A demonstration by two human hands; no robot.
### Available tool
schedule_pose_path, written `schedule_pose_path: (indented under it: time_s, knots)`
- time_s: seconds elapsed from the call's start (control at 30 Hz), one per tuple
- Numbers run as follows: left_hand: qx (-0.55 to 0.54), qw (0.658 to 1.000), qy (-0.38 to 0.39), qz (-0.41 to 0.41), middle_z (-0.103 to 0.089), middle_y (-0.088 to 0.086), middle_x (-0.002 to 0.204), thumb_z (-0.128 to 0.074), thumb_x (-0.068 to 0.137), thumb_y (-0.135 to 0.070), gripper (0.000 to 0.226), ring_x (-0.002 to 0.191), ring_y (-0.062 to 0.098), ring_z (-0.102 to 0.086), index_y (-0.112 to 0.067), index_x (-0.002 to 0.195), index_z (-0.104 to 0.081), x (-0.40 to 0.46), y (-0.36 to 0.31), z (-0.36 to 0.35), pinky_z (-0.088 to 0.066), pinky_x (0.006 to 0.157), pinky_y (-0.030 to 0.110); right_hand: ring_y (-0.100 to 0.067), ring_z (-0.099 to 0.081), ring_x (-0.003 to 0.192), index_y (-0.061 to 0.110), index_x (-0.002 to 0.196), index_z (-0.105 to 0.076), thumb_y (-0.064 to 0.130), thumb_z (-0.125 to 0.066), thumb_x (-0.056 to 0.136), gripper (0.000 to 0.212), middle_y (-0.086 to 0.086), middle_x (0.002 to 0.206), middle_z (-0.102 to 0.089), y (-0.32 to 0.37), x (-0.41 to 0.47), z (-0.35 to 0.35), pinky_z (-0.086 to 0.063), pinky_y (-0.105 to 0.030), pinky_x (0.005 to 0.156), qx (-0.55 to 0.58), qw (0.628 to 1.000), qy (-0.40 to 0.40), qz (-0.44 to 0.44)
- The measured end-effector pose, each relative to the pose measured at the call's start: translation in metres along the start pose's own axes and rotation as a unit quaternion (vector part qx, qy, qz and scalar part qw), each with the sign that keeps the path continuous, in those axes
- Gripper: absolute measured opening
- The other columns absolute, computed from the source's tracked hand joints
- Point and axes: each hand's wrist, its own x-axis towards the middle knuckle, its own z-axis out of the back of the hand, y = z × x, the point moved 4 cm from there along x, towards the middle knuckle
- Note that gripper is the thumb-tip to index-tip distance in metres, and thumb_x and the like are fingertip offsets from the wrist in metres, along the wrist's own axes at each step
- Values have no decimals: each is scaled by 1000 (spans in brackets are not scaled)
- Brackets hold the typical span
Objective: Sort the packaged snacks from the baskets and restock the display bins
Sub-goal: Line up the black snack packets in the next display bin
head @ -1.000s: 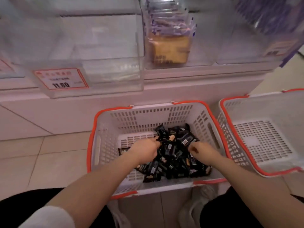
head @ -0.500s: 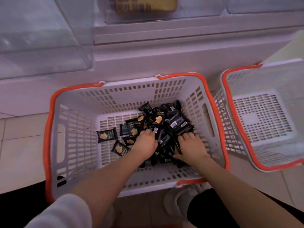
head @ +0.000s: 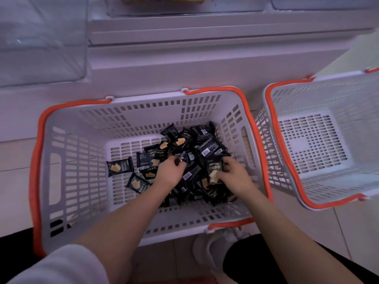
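Inside the near basket [head: 61, 140], both hands [head: 170, 173] [head: 233, 173] pinch black snack packets [head: 205, 148].

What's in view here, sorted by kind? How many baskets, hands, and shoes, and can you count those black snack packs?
Baskets: 2, the second holds nothing visible
Hands: 2, left and right
Shoes: 1 visible
Black snack packs: a heap, too overlapped to count exactly; well over 10
Total apart from the packs: 5
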Motion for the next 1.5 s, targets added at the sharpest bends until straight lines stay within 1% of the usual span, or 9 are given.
schedule_pose_path:
  time_s: [0.13,0.23,0.3,0.63,0.77,1.0,1.17,1.33,1.5]
  knots:
    - [-342,934,9,98,-57,1,88,-42,94,-19,19,80,17,-54,-15,91,-60,-26,23,26,-42,73,30,-18,-69,81,10,104,-63,-8,-50,85,29,-7,92,-72,15,-14,-18,-52,-29,69,348,928,113,-70]
    - [-586,795,74,135,-69,12,78,-39,94,-11,17,70,27,-64,-4,91,-54,-49,33,39,-52,64,32,-17,-67,86,14,107,-63,-6,-49,89,31,-6,98,-71,23,-27,-36,-50,-31,79,366,913,173,-48]
    - [-619,769,93,132,-72,14,73,-38,95,-10,16,68,28,-66,-2,94,-53,-59,39,47,-55,58,30,-19,-63,91,10,118,-59,-6,-49,89,35,-8,103,-68,26,-35,-48,-48,-30,84,338,922,187,-32]
    - [-479,870,107,45,-73,0,88,-48,95,-23,17,81,13,-69,-15,97,-62,-68,61,44,-53,75,30,-16,-64,78,11,93,-58,-2,-58,87,14,-4,84,-65,40,-52,-100,-56,-24,69,263,957,122,-19]
    - [-243,967,70,10,-68,-4,105,-66,83,-36,35,93,13,-64,-20,113,-60,-65,80,47,-49,74,26,-17,-60,77,7,92,-63,23,-64,87,17,-4,83,-66,38,-46,-109,-45,-29,69,-73,992,75,71]
    - [-225,971,18,77,-54,-5,114,-68,83,-32,36,97,7,-54,-21,114,-54,-60,109,51,-38,88,23,-32,-40,123,3,127,-43,31,-51,92,46,-15,130,-42,7,-18,-73,-43,-40,94,-493,867,-26,73]
    - [-218,972,6,86,-48,-6,104,-65,86,-28,50,92,8,-50,-9,129,-49,-53,104,52,-38,82,22,-31,-48,119,3,126,-42,25,-54,91,43,-14,128,-51,-10,-8,-60,-43,-38,91,-538,843,9,-4]
    - [-242,966,13,88,-58,6,110,-59,90,-21,47,82,14,-60,-15,133,-41,-55,94,51,-48,67,25,-25,-45,122,19,138,-38,28,-63,86,58,-5,131,-48,17,-24,-79,-39,-38,100,-422,870,82,240]
    - [-250,965,57,64,-62,-5,88,-53,92,-16,28,66,5,-61,-27,117,-54,-53,81,56,-45,50,17,-23,-36,133,14,136,-41,9,-57,85,54,-6,139,-47,42,-47,-101,-28,-35,106,-447,801,89,388]
